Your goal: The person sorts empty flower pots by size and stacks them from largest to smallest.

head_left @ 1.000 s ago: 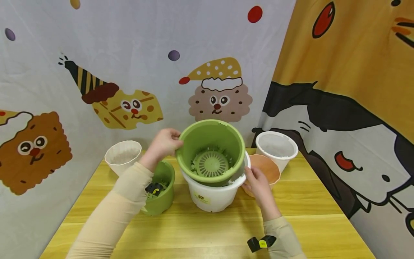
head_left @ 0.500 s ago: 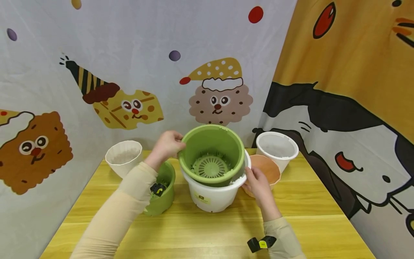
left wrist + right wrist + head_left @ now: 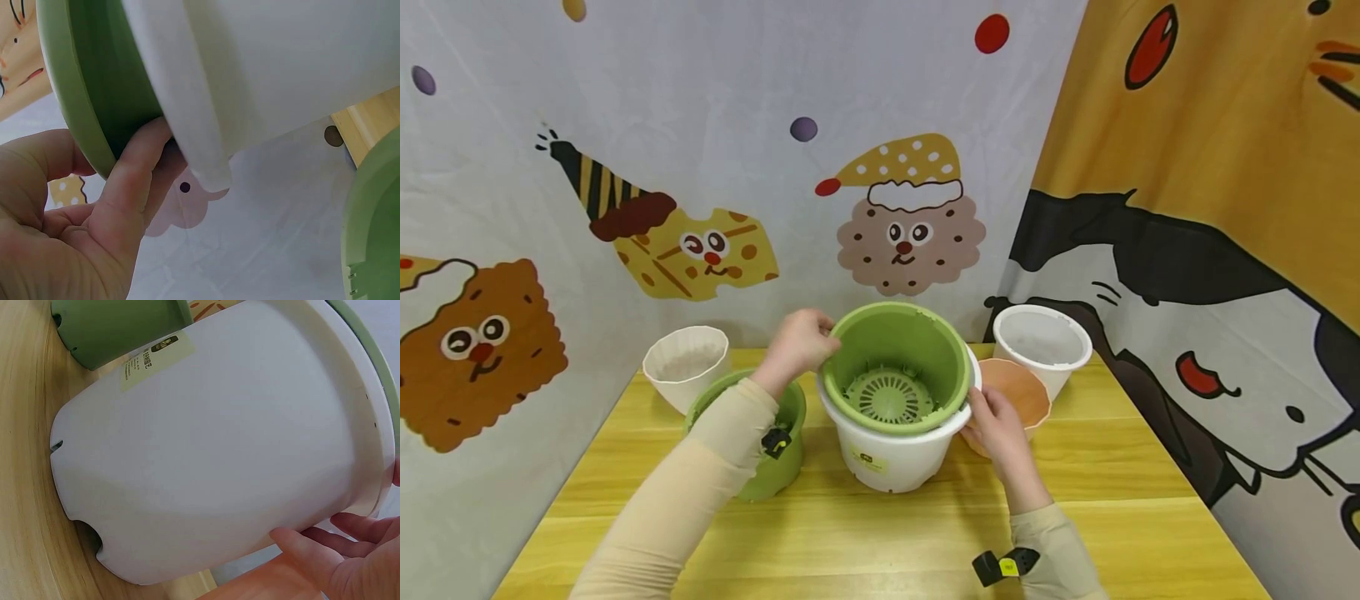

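Note:
A green plastic flowerpot (image 3: 895,346) with a slotted bottom sits mostly inside a white flowerpot (image 3: 891,458) at the table's middle. My left hand (image 3: 797,346) pinches the green pot's left rim. In the left wrist view, the left fingers (image 3: 128,187) reach under that rim, which stands a little above the white rim. My right hand (image 3: 1000,429) holds the white pot at its right rim, thumb outside, as the right wrist view shows with the hand (image 3: 356,556) below the rim. The white pot stands upright and carries a yellowish label (image 3: 156,359).
Left of the white pot stands another green pot (image 3: 775,475), partly behind my left forearm. A cream pot (image 3: 681,387) is at the back left. An orange pot (image 3: 1018,392) and a second white pot (image 3: 1048,362) stand at the right on the wooden table (image 3: 880,550).
The green pot has sunk deeper into the white pot and levelled out, my left hand moving down and right with it. My right hand and the white pot have stayed still.

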Tool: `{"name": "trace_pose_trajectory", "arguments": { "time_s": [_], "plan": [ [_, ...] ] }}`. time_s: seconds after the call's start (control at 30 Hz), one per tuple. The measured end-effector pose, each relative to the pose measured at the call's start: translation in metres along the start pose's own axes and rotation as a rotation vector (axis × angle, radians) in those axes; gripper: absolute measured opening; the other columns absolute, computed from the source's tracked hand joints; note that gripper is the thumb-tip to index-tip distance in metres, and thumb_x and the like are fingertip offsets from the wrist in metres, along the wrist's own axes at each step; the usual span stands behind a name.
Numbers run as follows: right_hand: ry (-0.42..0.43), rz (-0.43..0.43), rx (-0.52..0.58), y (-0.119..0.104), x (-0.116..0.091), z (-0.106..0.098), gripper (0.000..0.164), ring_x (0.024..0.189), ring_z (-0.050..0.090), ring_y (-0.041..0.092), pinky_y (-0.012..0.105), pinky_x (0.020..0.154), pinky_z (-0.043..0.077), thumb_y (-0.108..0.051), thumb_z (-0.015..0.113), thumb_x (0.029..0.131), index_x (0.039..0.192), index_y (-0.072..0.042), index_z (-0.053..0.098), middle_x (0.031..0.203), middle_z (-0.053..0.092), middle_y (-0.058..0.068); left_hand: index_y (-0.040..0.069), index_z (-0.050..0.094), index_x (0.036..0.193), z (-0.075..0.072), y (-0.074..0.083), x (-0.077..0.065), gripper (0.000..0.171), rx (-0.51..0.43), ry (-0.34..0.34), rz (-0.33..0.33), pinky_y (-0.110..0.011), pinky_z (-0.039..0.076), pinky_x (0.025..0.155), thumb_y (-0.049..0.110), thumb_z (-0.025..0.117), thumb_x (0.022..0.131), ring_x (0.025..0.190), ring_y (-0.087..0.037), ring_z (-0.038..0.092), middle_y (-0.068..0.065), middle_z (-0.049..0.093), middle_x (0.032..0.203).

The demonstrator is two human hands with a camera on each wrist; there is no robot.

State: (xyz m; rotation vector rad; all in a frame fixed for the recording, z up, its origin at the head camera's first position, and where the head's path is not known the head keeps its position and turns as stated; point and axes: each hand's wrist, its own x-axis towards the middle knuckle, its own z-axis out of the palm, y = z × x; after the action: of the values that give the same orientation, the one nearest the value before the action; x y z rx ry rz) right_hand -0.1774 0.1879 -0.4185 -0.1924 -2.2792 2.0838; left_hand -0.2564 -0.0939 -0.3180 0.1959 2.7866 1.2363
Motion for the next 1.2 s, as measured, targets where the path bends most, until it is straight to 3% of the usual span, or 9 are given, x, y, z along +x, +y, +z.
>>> {"name": "trace_pose_trajectory", "arguments": {
  "time_s": [0.2, 0.43, 0.8, 1.2],
  "plan": [
    [0.005, -0.008, 0.006, 0.002, 0.001, 0.001, 0.048, 0.114, 0.057, 0.034, 0.040, 0.093, 0.054, -0.025, 0.043, 0.107, 0.137, 0.012, 0.045, 0.132, 0.050, 0.031, -0.010, 0.061, 0.125, 0.005, -0.001, 0.003, 0.042, 0.026, 0.010, -0.008, -0.027, 0.059, 0.062, 0.001, 0.062, 0.085, 0.082, -0.025, 0.068, -0.022, 0.067, 0.110],
    [0.010, -0.003, 0.010, 0.001, 0.002, 0.001, 0.046, 0.109, 0.058, 0.028, 0.041, 0.093, 0.054, -0.027, 0.046, 0.106, 0.135, 0.010, 0.049, 0.132, 0.052, 0.029, -0.011, 0.064, 0.119, 0.008, -0.003, 0.004, 0.037, 0.037, 0.042, 0.009, -0.027, 0.058, 0.058, 0.000, 0.062, 0.083, 0.071, -0.022, 0.067, -0.022, 0.068, 0.102],
    [0.011, 0.008, 0.012, 0.001, 0.001, 0.000, 0.048, 0.110, 0.057, 0.030, 0.042, 0.094, 0.053, -0.027, 0.045, 0.107, 0.136, 0.010, 0.047, 0.133, 0.050, 0.029, -0.007, 0.066, 0.117, 0.010, -0.003, 0.008, 0.035, 0.072, 0.044, 0.005, -0.028, 0.059, 0.063, 0.003, 0.064, 0.084, 0.075, -0.023, 0.067, -0.020, 0.069, 0.103],
    [0.010, 0.005, 0.021, 0.002, 0.002, 0.001, 0.047, 0.110, 0.057, 0.031, 0.042, 0.094, 0.053, -0.024, 0.044, 0.107, 0.137, 0.012, 0.046, 0.133, 0.050, 0.030, -0.009, 0.064, 0.120, 0.014, -0.003, 0.010, 0.041, 0.088, 0.041, 0.022, -0.028, 0.058, 0.060, 0.003, 0.066, 0.081, 0.065, -0.020, 0.066, -0.021, 0.069, 0.102]
  ]
}}
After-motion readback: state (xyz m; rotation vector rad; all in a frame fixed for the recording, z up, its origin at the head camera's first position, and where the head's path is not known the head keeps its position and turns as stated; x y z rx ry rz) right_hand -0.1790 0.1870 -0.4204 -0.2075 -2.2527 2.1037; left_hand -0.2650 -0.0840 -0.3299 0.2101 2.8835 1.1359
